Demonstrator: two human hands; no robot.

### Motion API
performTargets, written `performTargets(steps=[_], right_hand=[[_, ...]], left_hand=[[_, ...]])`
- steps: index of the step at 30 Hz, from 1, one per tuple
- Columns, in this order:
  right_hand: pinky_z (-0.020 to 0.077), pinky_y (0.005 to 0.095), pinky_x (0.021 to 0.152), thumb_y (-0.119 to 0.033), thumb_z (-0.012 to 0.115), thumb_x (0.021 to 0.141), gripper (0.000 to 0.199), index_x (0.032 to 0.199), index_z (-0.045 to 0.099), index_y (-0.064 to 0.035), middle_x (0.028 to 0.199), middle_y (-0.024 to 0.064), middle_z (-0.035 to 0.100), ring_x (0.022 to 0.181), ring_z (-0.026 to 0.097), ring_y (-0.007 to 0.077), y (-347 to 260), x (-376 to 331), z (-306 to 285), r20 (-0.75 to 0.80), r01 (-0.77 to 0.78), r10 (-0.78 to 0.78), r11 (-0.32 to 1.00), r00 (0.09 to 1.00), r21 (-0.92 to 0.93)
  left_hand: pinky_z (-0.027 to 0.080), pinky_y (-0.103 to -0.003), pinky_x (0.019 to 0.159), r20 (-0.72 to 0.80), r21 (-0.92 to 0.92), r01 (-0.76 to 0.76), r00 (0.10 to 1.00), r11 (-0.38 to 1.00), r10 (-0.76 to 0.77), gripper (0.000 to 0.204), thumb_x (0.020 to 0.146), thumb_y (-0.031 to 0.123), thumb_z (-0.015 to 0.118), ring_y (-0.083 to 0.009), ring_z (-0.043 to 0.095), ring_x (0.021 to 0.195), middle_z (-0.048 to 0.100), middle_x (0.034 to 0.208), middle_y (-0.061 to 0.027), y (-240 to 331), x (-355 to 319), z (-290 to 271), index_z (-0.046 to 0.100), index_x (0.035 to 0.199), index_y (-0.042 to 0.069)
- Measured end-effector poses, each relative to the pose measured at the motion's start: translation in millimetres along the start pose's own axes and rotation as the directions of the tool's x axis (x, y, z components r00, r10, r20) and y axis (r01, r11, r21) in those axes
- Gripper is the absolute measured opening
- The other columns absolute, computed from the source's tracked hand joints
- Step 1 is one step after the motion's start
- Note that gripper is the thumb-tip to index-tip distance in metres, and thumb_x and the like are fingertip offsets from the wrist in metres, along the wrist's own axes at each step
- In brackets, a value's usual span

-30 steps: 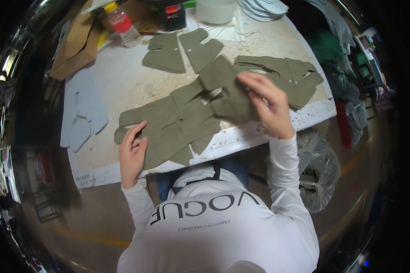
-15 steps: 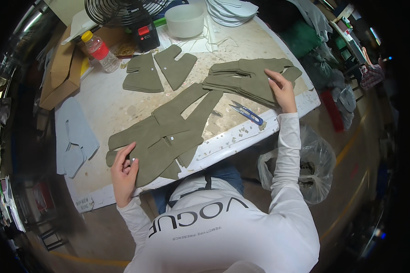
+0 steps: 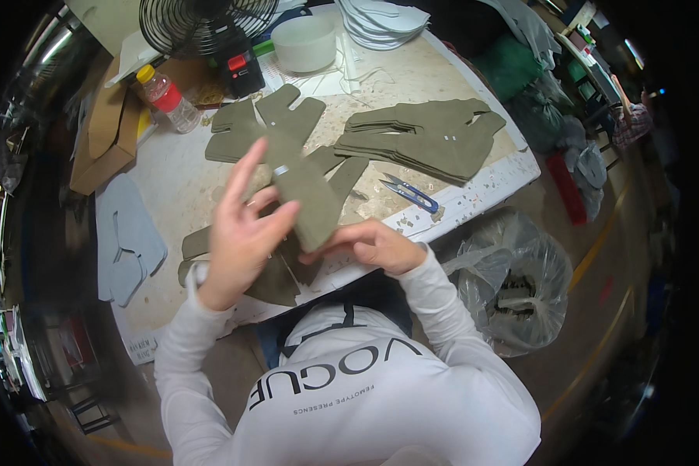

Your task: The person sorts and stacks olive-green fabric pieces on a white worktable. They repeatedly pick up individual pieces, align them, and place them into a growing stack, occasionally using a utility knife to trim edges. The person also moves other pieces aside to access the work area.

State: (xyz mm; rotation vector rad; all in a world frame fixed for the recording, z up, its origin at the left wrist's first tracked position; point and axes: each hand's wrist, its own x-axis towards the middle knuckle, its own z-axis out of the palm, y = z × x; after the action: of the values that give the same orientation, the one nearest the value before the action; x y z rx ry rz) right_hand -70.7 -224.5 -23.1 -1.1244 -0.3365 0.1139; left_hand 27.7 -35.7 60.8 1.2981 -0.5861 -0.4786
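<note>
An olive-green cut fabric piece [image 3: 311, 190] is raised above the table in front of me, blurred a little by motion, with a small white tag on it. My right hand [image 3: 380, 246] grips its lower end, the fingers partly hidden behind it. At its left edge is my left hand [image 3: 245, 221], fingers stretched and spread, thumb close to the cloth. Under both hands lie more olive pieces [image 3: 268, 289], partly covered. A layered stack of olive pieces [image 3: 423, 144] rests at the right, and two smaller olive piles [image 3: 291, 116] lie farther back.
Blue-handled thread snips [image 3: 413, 194] lie near the front edge. Grey cut pieces [image 3: 128, 241] are at the left. Toward the back stand a bottle [image 3: 167, 99], a cardboard box [image 3: 105, 151], a black fan [image 3: 210, 23] and a white bowl [image 3: 304, 43]. A clear plastic bag [image 3: 512, 287] hangs below the right edge.
My right hand has left the right-hand stack and come to the middle, now gripping a lifted olive piece. My left hand has risen from the near-left pieces and moved up and right.
</note>
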Motion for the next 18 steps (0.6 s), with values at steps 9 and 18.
performTargets(steps=[9, 18], right_hand=[[0.0279, 0.0493, 0.117, -0.068, 0.049, 0.092, 0.099, 0.153, 0.019, 0.0031, 0.155, 0.0223, 0.031, 0.141, 0.034, 0.036, -70, -27, -104, -0.594, 0.55, -0.253, 0.737, 0.763, 0.393], [0.0206, 0.0498, 0.12, -0.044, 0.062, 0.093, 0.089, 0.154, 0.016, 0.0017, 0.161, 0.0223, 0.016, 0.149, 0.016, 0.038, -108, -74, -234, -0.739, 0.589, -0.261, 0.777, 0.622, 0.221]], left_hand=[[0.056, -0.023, 0.076, 0.259, 0.123, -0.169, 0.957, 0.978, 0.132, 0.079, 0.079, -0.002, 0.073, -0.0101, 0.057, 0.094, 0.037, 0.145, -0.0084, -67, 99, 119, 0.037, 0.15, 0.003], [0.055, -0.028, 0.082, 0.243, 0.361, -0.205, 0.963, 0.91, 0.12, 0.081, 0.073, 0.008, 0.077, -0.0165, 0.066, 0.084, 0.045, 0.143, -0.0179, -164, 162, 200, 0.04, 0.144, -0.006]])
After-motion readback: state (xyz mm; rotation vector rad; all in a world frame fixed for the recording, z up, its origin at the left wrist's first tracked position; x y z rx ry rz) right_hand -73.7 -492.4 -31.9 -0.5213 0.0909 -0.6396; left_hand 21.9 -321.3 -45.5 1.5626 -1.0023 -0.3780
